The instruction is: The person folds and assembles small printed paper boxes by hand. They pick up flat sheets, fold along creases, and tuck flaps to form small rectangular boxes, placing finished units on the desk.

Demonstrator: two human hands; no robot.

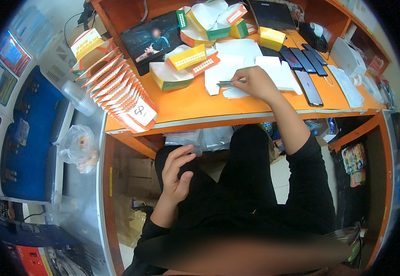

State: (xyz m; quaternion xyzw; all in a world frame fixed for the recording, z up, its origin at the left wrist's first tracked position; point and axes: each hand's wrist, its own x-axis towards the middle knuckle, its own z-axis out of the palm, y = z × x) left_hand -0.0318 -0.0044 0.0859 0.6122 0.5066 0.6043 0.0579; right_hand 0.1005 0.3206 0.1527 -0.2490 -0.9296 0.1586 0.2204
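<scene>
My right hand (257,83) is over the white sheets on the orange desk. Its fingers pinch a thin, dark grey, narrow object (225,83), perhaps metal, whose kind I cannot make out. Under and beside it lie flat white card pieces (236,50), some stacked or overlapping. My left hand (177,175) hovers above my lap, fingers apart and slightly curled, with nothing in it. Just left of the white pieces sit folded paper food trays (172,78) in green, yellow and orange. More such trays (213,20) are heaped behind them.
A long leaning stack of nested orange-and-white cartons (117,85) fills the desk's left end. Behind stands a tablet (151,39) playing video. Several phones (308,85) lie at the right, near a paper strip (346,85). A plastic bag (80,147) rests on the metal counter at left.
</scene>
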